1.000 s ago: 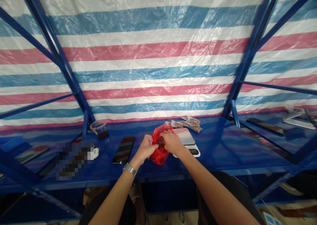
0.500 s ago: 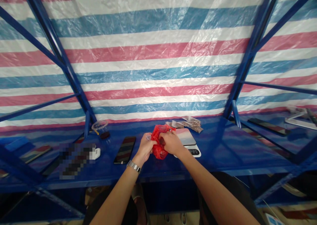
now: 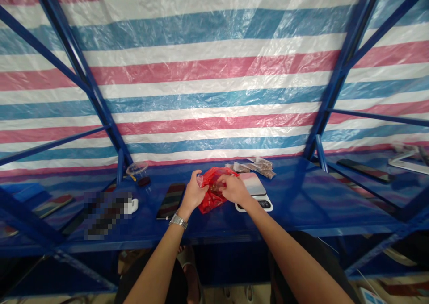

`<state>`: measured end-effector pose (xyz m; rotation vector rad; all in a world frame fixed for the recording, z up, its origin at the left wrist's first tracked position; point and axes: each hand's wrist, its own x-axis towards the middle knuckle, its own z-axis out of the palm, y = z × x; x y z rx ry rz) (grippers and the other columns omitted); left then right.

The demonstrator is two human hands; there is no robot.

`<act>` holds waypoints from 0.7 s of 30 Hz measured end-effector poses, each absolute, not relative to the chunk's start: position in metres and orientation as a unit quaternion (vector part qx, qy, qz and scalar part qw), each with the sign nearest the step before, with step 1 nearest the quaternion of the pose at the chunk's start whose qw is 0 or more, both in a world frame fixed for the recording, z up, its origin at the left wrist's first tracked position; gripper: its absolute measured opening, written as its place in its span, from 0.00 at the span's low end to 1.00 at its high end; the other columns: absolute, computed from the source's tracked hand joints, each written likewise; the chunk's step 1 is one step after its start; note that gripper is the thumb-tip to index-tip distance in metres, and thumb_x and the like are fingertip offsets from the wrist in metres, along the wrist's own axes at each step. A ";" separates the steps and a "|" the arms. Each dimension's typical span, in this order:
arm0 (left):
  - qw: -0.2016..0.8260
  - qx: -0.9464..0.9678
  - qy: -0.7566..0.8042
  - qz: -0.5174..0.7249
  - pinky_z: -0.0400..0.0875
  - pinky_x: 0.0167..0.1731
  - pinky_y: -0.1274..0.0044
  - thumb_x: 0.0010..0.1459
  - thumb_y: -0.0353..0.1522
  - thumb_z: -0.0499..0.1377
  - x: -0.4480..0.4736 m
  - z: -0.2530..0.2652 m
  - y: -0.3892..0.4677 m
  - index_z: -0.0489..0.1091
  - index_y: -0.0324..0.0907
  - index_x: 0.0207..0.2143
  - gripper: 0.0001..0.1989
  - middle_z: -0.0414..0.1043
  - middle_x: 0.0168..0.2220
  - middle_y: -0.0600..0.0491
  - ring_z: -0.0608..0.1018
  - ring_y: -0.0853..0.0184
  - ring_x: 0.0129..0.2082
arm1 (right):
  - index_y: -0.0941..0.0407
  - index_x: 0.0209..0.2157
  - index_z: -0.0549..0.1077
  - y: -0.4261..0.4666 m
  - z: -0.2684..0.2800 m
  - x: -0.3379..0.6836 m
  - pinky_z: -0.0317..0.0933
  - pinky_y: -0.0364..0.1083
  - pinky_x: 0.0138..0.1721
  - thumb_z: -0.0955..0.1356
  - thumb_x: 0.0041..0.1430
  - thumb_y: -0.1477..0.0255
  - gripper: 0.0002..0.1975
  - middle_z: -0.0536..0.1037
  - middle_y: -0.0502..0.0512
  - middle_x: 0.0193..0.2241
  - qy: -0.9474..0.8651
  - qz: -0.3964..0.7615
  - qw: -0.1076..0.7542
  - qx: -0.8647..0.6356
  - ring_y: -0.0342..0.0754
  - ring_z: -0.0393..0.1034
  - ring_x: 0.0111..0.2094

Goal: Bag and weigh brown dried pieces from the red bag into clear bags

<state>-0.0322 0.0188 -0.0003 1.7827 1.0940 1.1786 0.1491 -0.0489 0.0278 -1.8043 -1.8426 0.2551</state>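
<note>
A red plastic bag point(image 3: 212, 202) sits on the blue table between my two hands, its mouth spread apart. Something brownish shows inside, too small to name. My left hand point(image 3: 194, 193) grips the bag's left rim, with a small clear plastic piece by its fingers. At the right rim, my right hand point(image 3: 233, 189) has its fingers closed at the bag's mouth; the fingertips are partly hidden. Just right of the bag stands a white kitchen scale point(image 3: 254, 185) with a dark display. Behind it lie several small clear bags of brown bits point(image 3: 263, 166).
A black phone point(image 3: 170, 201) lies left of the bag. Further left are a clear plastic cup point(image 3: 137, 169) and a white case point(image 3: 134, 205). Blue posts point(image 3: 330, 89) and a striped sheet point(image 3: 214, 72) bound the table point(image 3: 301, 201). Another dark phone point(image 3: 363, 171) rests at the right.
The red bag's mouth has been pulled wider, showing its inside. My left hand has moved slightly left with the rim, and its forefinger has lifted.
</note>
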 end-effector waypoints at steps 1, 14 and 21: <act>0.350 0.693 0.433 0.457 0.68 0.38 0.76 0.50 0.28 0.66 -0.034 0.001 0.020 0.63 0.44 0.56 0.30 0.74 0.32 0.59 0.77 0.68 0.31 | 0.52 0.42 0.79 -0.048 0.027 0.151 0.63 0.47 0.53 0.70 0.58 0.76 0.11 0.85 0.50 0.42 -0.678 0.096 0.280 -0.673 0.51 0.78 0.48; 0.207 0.730 0.411 0.506 0.66 0.45 0.71 0.57 0.37 0.66 -0.039 0.026 0.006 0.66 0.44 0.44 0.16 0.68 0.38 0.52 0.70 0.62 0.41 | 0.54 0.44 0.78 -0.037 0.036 0.158 0.67 0.49 0.51 0.68 0.59 0.75 0.12 0.84 0.54 0.43 -0.637 0.141 0.486 -0.582 0.51 0.77 0.45; 0.292 0.767 0.356 0.447 0.67 0.45 0.73 0.59 0.34 0.63 -0.022 0.029 -0.009 0.71 0.45 0.39 0.06 0.76 0.38 0.52 0.76 0.62 0.40 | 0.53 0.47 0.79 -0.063 0.065 0.149 0.62 0.52 0.54 0.67 0.62 0.76 0.14 0.83 0.56 0.46 -0.701 0.028 0.465 -0.540 0.54 0.74 0.47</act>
